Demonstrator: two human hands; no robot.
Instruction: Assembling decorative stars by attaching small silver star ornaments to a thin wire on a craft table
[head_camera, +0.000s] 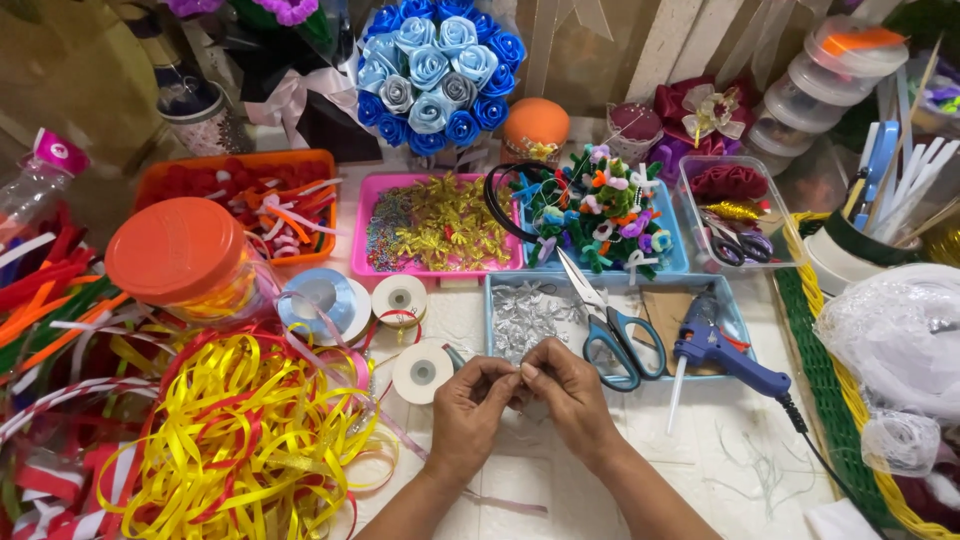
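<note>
Both hands meet at the middle of the white table (720, 450), fingertips pressed together on something too small and too hidden to make out; it may be a thin silvery piece, but I cannot tell. The left hand (470, 405) curls its fingers inward, the right hand (570, 395) pinches thumb to forefinger against them, and the pinch sits just in front of the blue tray (497, 330) holding silver bits. A roll of white tape (422, 372) lies just beside the left knuckles. Scissors (615, 325) with teal handles and a blue glue gun (720, 350) rest across that tray, near the right hand; the gun's black cord runs off toward the lower right edge. A heap of yellow and red ribbon (240, 430) crowds the left side and is cut off at the bottom. A woven basket (830, 400) hems in the right. Open tabletop remains only in front of the right forearm.
</note>
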